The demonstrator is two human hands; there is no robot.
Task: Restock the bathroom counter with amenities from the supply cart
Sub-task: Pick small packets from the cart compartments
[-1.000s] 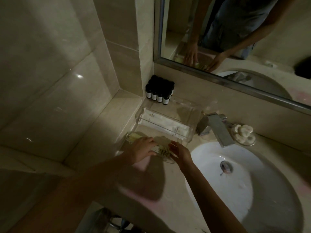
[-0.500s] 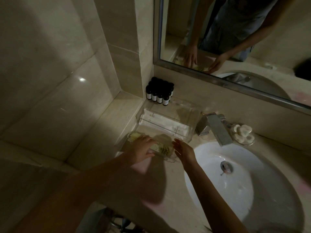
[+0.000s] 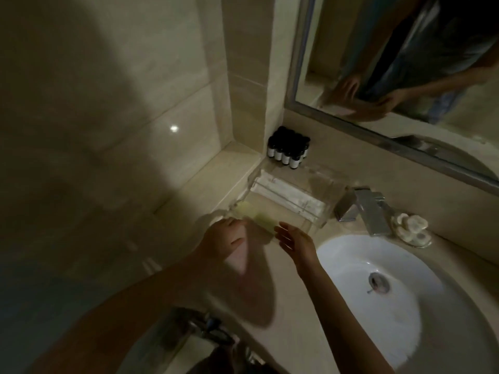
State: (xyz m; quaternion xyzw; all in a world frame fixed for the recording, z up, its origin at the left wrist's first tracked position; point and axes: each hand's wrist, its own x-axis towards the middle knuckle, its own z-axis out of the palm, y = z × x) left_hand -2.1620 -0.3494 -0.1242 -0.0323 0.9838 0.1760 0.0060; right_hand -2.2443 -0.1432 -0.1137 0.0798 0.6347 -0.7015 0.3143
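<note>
Acrylic tray [image 3: 320, 224] on counter [image 3: 297, 333] left of sink [image 3: 351, 265] | yellow packets [image 3: 256, 215] at its near-left end | L hand [image 3: 224, 238] at them, grip unclear | R hand [image 3: 295, 240] flat, empty | best: nudge packets flush w/ wall

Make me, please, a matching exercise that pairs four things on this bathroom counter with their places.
Things:
1 small dark white-labelled bottles
2 clear plastic tray
3 square chrome faucet
4 white rounded pieces on a small dish

Places:
A right of the faucet
B far corner of the beige counter
C directly in front of the bottles
D spout reaching over the round white basin

Pairs: 1-B, 2-C, 3-D, 4-A.
</note>
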